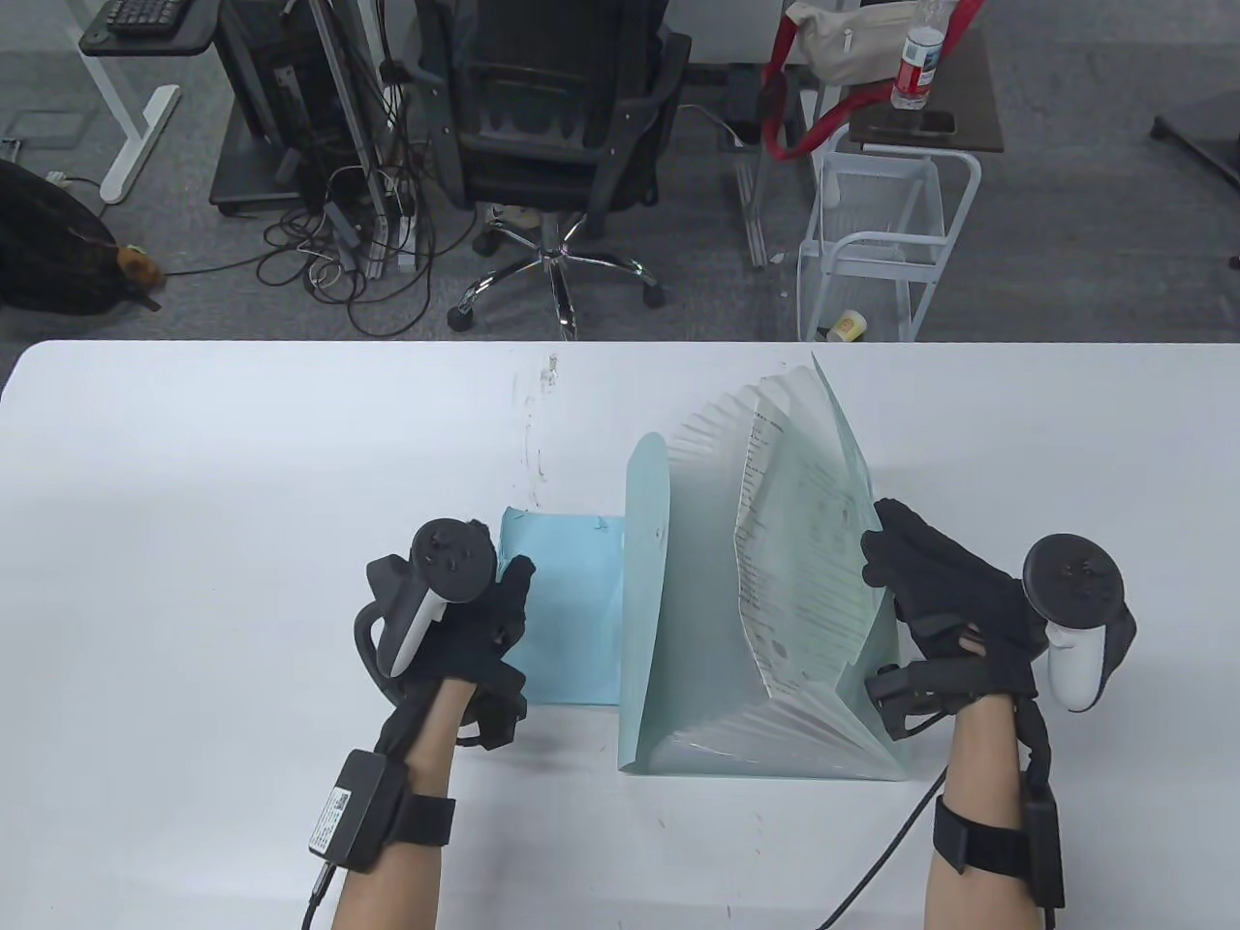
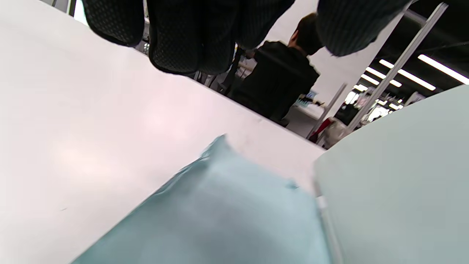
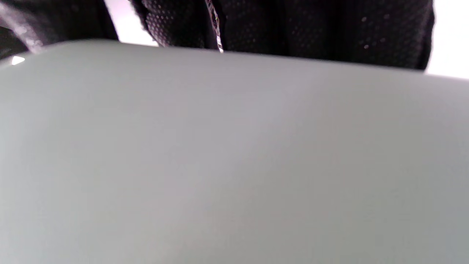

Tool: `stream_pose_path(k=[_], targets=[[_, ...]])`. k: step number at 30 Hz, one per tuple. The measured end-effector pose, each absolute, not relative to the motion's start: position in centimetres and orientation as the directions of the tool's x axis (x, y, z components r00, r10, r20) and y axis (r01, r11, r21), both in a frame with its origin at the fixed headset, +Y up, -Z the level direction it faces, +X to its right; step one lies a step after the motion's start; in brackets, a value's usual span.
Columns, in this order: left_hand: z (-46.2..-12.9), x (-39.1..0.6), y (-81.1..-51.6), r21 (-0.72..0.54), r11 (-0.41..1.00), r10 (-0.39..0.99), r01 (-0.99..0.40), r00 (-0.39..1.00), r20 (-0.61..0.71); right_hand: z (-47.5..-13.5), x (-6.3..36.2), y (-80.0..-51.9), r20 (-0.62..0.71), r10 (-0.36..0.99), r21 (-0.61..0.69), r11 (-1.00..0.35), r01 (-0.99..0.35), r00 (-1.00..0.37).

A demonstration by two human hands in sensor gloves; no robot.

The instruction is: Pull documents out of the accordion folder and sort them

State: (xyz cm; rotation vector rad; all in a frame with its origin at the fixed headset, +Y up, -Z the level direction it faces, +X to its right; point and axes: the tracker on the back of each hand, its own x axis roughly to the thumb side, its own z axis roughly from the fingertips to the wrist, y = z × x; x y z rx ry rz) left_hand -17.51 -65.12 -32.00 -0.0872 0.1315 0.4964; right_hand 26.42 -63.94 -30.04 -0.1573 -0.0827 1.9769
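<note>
At center right of the white table (image 1: 194, 465), a pale teal accordion folder (image 1: 678, 620) stands fanned open, printed documents (image 1: 794, 542) inside. The right hand (image 1: 945, 601) grips its right edge; the left hand (image 1: 455, 620) rests flat on the flap (image 1: 567, 601).

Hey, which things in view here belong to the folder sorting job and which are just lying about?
Part of the job:
accordion folder
printed document standing in it
blue flap flat on the table
left hand
right hand

Just lying about:
office chair
water bottle
paper cup
</note>
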Motion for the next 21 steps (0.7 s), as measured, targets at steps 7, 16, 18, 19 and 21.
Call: stream_pose_path(k=[7,16,18,19,21], targets=[[-28.6,-11.7,-59.0,0.0,0.808,0.582,-0.589,0.798,0.153,-30.1,26.3,-64.0,-0.072,0.916,-0.12,-0.402,-0.908,-0.396],[-27.1,-5.2,-56.6,-0.102,0.804,0.587,-0.585,0.756,0.289,-30.1,26.2,-64.0,-0.068,0.91,-0.117,-0.414,-0.903,-0.408],[-27.5,-3.7,-57.0,-0.145,0.878,0.479,-0.457,0.841,0.251,-30.1,26.1,-64.0,-0.066,0.908,-0.116,-0.418,-0.901,-0.413],[-27.6,-3.3,-57.2,-0.148,0.89,0.455,-0.431,0.856,0.244,-30.1,26.1,-64.0,-0.065,0.908,-0.116,-0.419,-0.901,-0.414],[-28.1,-2.1,-57.8,-0.181,0.907,0.415,-0.381,0.883,0.218,-30.2,26.1,-64.0,-0.065,0.907,-0.114,-0.421,-0.9,-0.416]])
